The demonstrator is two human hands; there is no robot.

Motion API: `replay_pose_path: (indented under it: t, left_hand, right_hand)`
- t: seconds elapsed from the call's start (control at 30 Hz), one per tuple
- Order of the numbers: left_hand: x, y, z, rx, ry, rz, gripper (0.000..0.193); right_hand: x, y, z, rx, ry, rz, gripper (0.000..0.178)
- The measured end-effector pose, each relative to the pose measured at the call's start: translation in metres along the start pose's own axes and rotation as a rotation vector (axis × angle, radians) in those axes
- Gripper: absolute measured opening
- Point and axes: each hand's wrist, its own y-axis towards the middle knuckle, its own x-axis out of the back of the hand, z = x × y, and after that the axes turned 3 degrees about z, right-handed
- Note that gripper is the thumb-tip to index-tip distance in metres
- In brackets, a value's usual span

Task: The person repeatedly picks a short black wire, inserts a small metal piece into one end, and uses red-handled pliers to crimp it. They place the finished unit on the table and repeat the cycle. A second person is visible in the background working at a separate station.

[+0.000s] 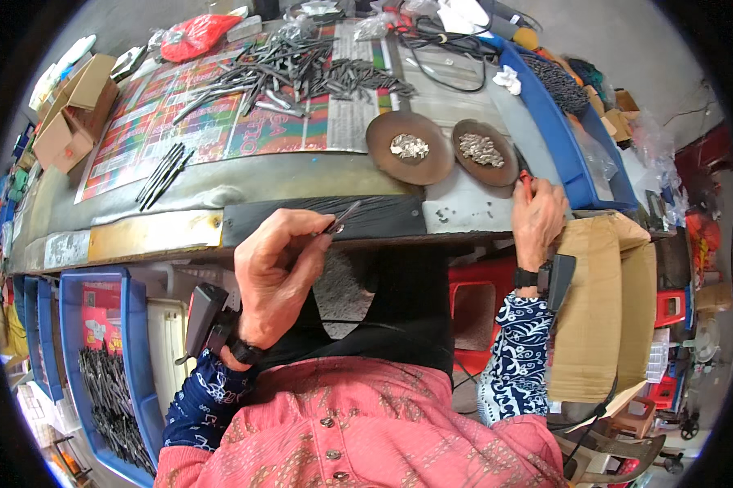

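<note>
Slender grey piece (348,215) (metallic-looking), pinched.

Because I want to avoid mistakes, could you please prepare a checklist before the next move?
1. Left hand holds the thin metal piece: ok, pinched.
2. Right hand on the red-handled tool: ok.
3. Tool's exact type: cannot tell, the hand covers part.
4. Silver pieces inside the left brown dish and right brown dish: ok.
5. Worktable below the dishes free of specks: not ok, small dark specks show.

Pink capital letters (279,128) stand on the multicoloured sheet (208,134) spread over the table (301,176).
</note>
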Motion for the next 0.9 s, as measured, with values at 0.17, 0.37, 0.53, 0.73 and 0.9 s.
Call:
replay_pose_path:
  t: [0.17, 0.37, 0.53, 0.73, 0.9]
  left_hand:
    - [0.005, -0.002, -0.002, 0.066, 0.126, 0.016, 0.015]
    - [0.035, 0.002, -0.004, -0.201, 0.667, 0.079, 0.019]
    - [0.059, -0.004, -0.005, -0.223, 0.874, 0.054, 0.017]
    - [0.055, 0.006, 0.001, -0.312, 0.998, 0.200, 0.026]
    - [0.014, 0.039, 0.027, -0.422, 0.934, 0.315, 0.018]
  right_hand:
    - [0.008, -0.006, 0.010, 0.020, -0.039, -0.086, 0.030]
    - [0.018, -0.014, 0.029, 0.082, 0.135, -0.230, 0.025]
    - [0.013, -0.023, 0.050, 0.211, 0.288, -0.306, 0.023]
    - [0.004, -0.029, 0.066, 0.246, 0.383, -0.349, 0.015]
    - [0.000, -0.027, 0.065, 0.262, 0.400, -0.354, 0.013]
